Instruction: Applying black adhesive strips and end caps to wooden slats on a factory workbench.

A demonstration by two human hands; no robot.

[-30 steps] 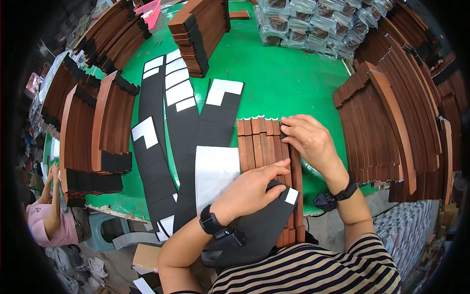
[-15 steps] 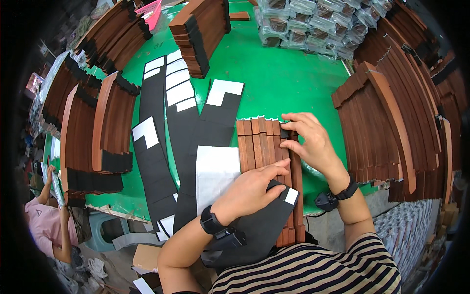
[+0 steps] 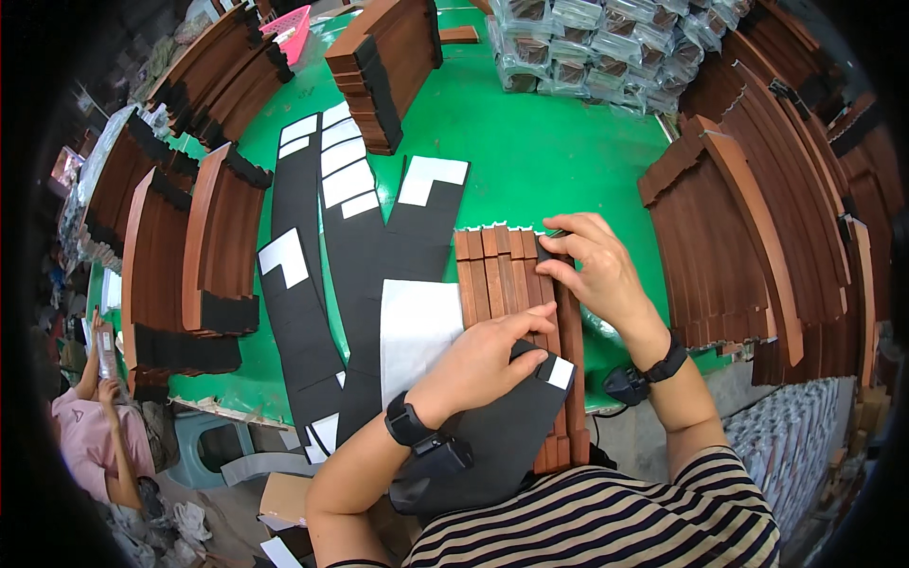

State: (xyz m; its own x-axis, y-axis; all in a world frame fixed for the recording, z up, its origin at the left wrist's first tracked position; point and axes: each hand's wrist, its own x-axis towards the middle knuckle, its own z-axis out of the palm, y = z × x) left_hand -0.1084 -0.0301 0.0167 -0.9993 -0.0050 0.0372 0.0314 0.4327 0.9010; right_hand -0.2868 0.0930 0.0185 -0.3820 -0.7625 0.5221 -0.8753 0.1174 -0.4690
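Several reddish-brown wooden strips (image 3: 491,284) lie side by side in front of me, their far ends stepped. At the far end of a strip on the right side of this row, my right hand (image 3: 597,265) curls thumb and fingers around a small black foam patch (image 3: 543,250). My left hand (image 3: 485,358) rests across the nearer part of the row, thumb and forefinger pinching the edge of a black foam sheet (image 3: 492,431). A white backing square (image 3: 561,373) shows at that sheet's corner. The sheet hides part of the strips.
Black foam sheets (image 3: 364,256) with white backing lie left of the strips on the green table (image 3: 530,161). Stacked curved wooden pieces (image 3: 151,275) stand left, with another stack (image 3: 710,256) right. Plastic-wrapped bundles (image 3: 597,47) sit at the back. A co-worker (image 3: 99,426) is at far left.
My hands keep nearly the same places, the right fingers still at the strip's far end. At far left, the co-worker's hands have shifted on a wrapped piece.
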